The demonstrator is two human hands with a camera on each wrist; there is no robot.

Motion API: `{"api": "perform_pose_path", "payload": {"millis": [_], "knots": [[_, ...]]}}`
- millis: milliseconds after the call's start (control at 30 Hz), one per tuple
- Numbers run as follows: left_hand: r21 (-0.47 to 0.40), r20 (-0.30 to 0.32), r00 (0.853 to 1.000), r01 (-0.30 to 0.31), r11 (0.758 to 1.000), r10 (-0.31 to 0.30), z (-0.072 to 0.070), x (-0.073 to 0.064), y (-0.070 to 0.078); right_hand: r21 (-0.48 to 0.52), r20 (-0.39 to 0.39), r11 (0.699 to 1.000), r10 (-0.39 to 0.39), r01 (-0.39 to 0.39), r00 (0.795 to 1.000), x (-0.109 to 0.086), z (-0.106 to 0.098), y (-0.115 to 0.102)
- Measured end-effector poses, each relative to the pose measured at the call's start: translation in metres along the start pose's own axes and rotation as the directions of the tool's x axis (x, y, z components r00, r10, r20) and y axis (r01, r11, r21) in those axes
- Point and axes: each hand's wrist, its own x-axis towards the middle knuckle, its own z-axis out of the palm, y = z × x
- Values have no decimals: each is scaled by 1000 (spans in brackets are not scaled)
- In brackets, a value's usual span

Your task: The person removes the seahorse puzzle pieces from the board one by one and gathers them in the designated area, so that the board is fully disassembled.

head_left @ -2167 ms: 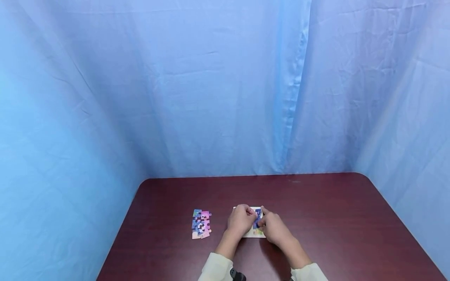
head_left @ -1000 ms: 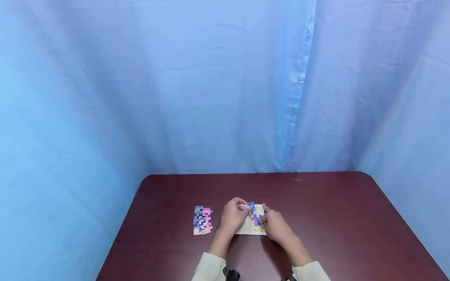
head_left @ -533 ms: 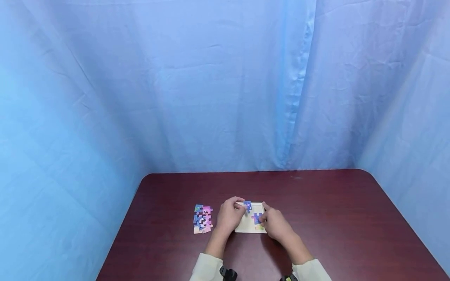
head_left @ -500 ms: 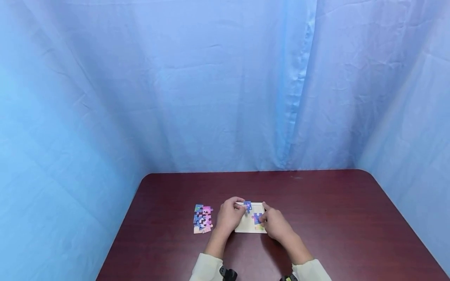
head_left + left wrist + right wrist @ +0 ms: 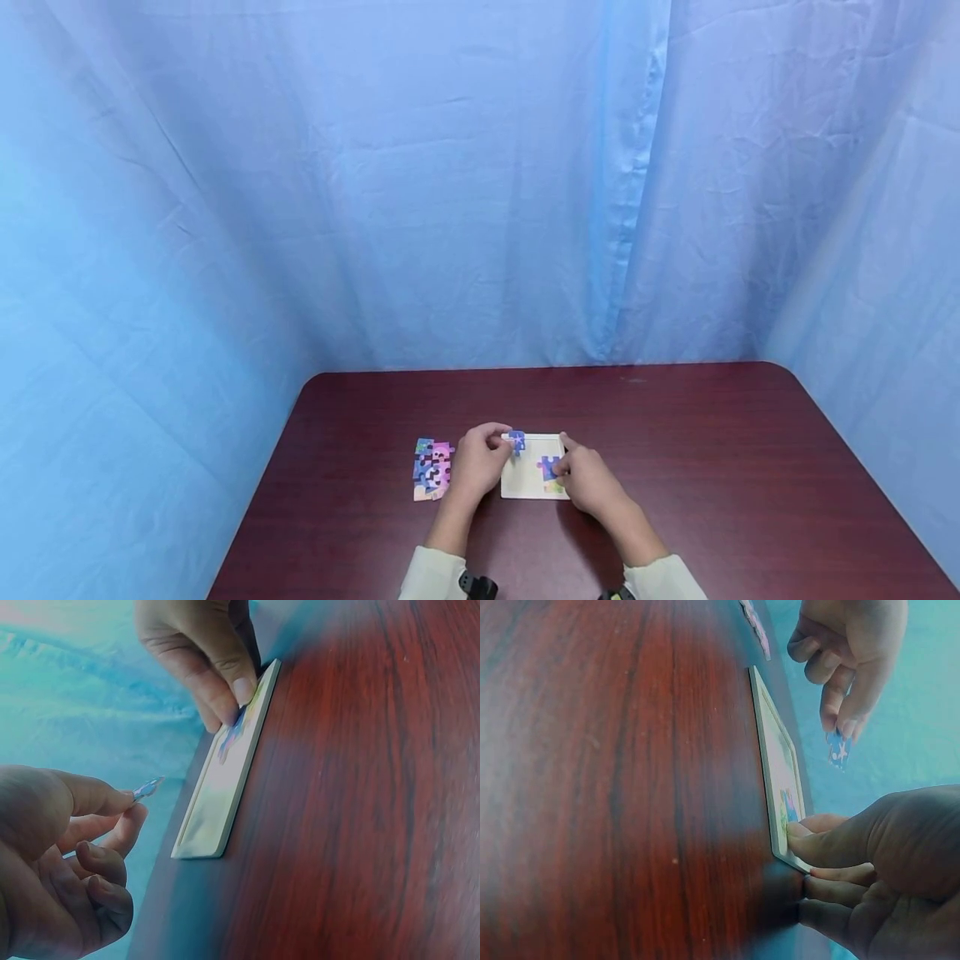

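A shallow cream puzzle tray lies on the table in front of the person. My left hand pinches a blue jigsaw piece with a pink star between thumb and index finger, raised over the tray's far left corner. In the left wrist view that piece is seen nearly edge-on, apart from the tray. My right hand holds the tray's right side, thumb on a blue piece inside it and fingers along the outer edge. A yellow-green piece sits below the blue one, partly covered by this hand.
Left of the tray, several blue and pink jigsaw pieces lie close together on the dark red wooden table. Light blue curtains hang behind the table and at both sides.
My left hand has moved left with the star piece, from over the tray's right part to its far left corner, uncovering more of the tray. My right hand keeps its place.
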Motion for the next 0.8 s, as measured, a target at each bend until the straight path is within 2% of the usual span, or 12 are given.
{"api": "perform_pose_path", "payload": {"millis": [300, 433, 533, 800], "knots": [[-31, -25, 998, 64, 997, -64, -13, 1, -9, 29, 8, 999, -20, 19, 1000, 2, 0, -3], [-45, -20, 997, 75, 996, -76, -19, 3, -12, 27, 6, 1000, -1, 0, 1000, 0, -3, -3], [-36, -37, 997, 68, 997, -69, -23, 4, -16, 27, 8, 1000, 10, -10, 1000, -1, -4, -3], [-2, -80, 992, 94, 996, -93, -34, 7, -27, 44, 20, 999, 15, -16, 1000, -1, -2, 0]]}}
